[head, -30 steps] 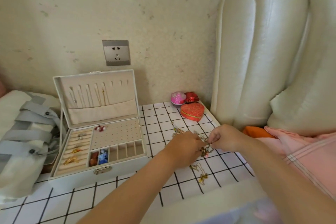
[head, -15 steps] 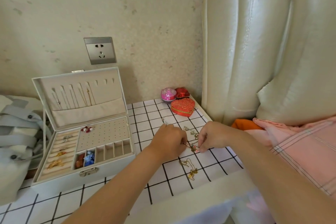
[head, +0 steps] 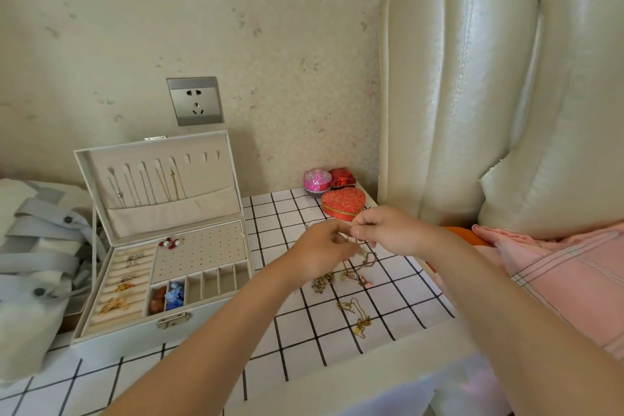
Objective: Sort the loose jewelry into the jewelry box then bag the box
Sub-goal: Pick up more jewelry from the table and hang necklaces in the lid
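Head view: one thin gold chain hangs between the two hands above the right half of the table, its lower end trailing down to the cloth. The right hand is raised, knuckles up and fingers curled, and pinches the top of the chain. The left hand sits just beside it and a little lower. It is blurred, with curled fingers closing on the same chain. Both forearms reach in from the bottom edge.

Three more loose pieces lie on the checked cloth under and in front of the hands: a dull gold tangle, a piece with pink beads and a gold necklace nearest the viewer.

One white jewelry box stands open to the left, well apart from the hands. At least two chains hang in its upright lid. Its tray holds about five small pieces in the ring rolls, one cluster of red and pearl earrings, and a front row of six compartments, two of them filled.

One grey-strapped bag lies left of the box. Three small gift boxes sit at the back by the wall: one pink, one red and square, one red and heart-shaped. One wall socket is above the box, and a padded headboard stands to the right.
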Demonstrator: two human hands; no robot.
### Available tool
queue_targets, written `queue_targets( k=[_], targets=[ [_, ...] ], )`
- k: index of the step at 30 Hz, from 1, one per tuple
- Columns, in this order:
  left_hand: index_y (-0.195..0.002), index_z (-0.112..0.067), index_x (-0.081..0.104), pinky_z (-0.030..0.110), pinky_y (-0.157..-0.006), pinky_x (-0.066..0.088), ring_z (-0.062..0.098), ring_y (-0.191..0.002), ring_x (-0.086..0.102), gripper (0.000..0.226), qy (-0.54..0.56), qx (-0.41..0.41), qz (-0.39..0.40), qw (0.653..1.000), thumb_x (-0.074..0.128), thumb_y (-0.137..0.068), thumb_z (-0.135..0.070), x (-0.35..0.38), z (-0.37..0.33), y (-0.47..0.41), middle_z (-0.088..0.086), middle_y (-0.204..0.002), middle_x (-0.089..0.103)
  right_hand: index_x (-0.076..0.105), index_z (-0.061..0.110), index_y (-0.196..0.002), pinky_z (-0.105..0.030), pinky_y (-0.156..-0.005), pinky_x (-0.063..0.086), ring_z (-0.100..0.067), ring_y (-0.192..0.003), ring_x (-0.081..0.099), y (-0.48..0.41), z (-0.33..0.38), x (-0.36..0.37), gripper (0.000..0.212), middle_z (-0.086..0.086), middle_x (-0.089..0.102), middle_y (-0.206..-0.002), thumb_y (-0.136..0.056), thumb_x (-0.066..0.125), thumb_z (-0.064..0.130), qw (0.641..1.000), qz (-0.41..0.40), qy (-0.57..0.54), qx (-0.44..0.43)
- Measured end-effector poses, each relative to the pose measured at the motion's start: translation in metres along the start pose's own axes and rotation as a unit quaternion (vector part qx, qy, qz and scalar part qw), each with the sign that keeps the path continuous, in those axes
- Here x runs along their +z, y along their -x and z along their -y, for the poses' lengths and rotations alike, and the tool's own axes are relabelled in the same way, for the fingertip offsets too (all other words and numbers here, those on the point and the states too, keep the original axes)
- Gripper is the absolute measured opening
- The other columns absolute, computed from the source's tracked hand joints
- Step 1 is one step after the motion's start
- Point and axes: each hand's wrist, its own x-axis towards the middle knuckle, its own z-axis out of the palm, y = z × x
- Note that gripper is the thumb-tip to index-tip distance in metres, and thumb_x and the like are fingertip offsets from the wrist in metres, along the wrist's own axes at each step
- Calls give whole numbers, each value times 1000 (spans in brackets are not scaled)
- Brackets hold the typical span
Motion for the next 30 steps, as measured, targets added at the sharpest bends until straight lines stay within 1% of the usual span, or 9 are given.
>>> queue_targets(
  k=[6,9,12,15,19,22,25,28,30],
  targets=[
    [-86,-12,67,38,-78,54,16,-66,56,17,84,6,-49,995,58,-96,-23,-26,-14,7,-1,-64,59,63,18,-88,-35,-86,50,-12,-81,65,0,26,2,18,6,68,-81,-102,52,18,991,-26,-127,-17],
    [-87,-10,66,43,-86,57,13,-56,53,21,174,7,-43,984,51,-100,-18,-41,-26,11,-3,-59,50,61,12,-89,-44,-83,52,-22,-69,63,2,41,2,20,-3,61,-66,-104,48,13,967,0,-247,-59],
    [-87,-10,64,34,-68,58,12,-51,43,20,240,9,-51,969,49,-100,-14,-58,-37,19,-3,-58,42,65,9,-98,-41,-67,54,-18,-51,47,4,59,2,15,0,45,-58,-103,53,17,953,7,-296,-61],
    [-82,-10,57,26,-55,50,13,-50,38,22,305,23,-75,949,44,-100,-11,-81,-46,31,-1,-59,40,66,5,-112,-27,-47,39,-14,-48,38,2,73,3,21,2,41,-58,-98,61,20,957,0,-287,-51],
    [-75,-11,49,27,-50,45,15,-51,39,25,380,39,-113,917,41,-99,-12,-115,-45,46,2,-63,44,72,12,-99,-24,-44,30,-13,-47,32,-5,86,7,10,2,41,-58,-94,67,19,964,-2,-260,-58],
    [-74,-13,47,24,-47,35,14,-53,33,24,399,42,-120,908,41,-97,-13,-138,-38,58,0,-63,38,71,6,-105,-24,-44,25,-13,-49,27,-13,97,10,19,1,41,-61,-93,68,21,958,-4,-281,-59],
    [-72,-15,46,22,-44,21,12,-51,23,23,404,29,-123,906,42,-95,-13,-158,-30,69,-3,-61,29,73,11,-98,-25,-46,35,-14,-49,35,-22,112,16,10,-5,54,-67,-89,73,14,968,-43,-234,-79],
    [-71,-16,45,23,-43,13,11,-49,15,24,402,35,-132,905,41,-94,-12,-173,-22,79,-4,-59,19,75,25,-85,-27,-64,46,-19,-61,52,-34,125,24,21,-5,63,-71,-85,72,4,980,-131,-103,-110],
    [-70,-17,47,23,-41,11,11,-48,12,27,374,42,-150,914,43,-97,-15,-182,-19,85,-6,-56,17,75,27,-88,-16,-63,46,-5,-60,57,-40,136,28,16,7,67,-72,-90,70,13,969,-166,-126,-132]
  ],
)
